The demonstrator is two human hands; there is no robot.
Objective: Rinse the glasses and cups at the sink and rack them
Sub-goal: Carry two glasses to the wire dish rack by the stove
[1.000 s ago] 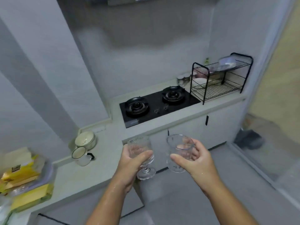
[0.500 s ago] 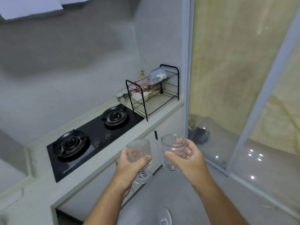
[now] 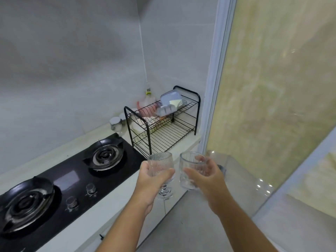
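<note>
My left hand (image 3: 151,177) grips a ribbed stemmed glass (image 3: 161,163) around its bowl, upright, its foot hanging below my fingers. My right hand (image 3: 203,176) holds a clear tumbler (image 3: 187,168), thumb in front and fingers wrapped behind it. Both glasses hang in the air just off the counter's front edge, close side by side. Ahead of them a black two-tier wire dish rack (image 3: 163,135) stands on the counter in the corner. Its lower shelf is mostly bare at the front.
A black two-burner gas hob (image 3: 72,177) fills the counter to the left of the rack. Bowls, plates and a blue container (image 3: 171,99) sit on the rack's shelves, with small jars (image 3: 116,123) beside it. A glass sliding door (image 3: 272,88) stands at the right.
My view has swung right and closer along the counter: the rack and hob now appear larger and nearer. Both hands keep holding their glasses the same way.
</note>
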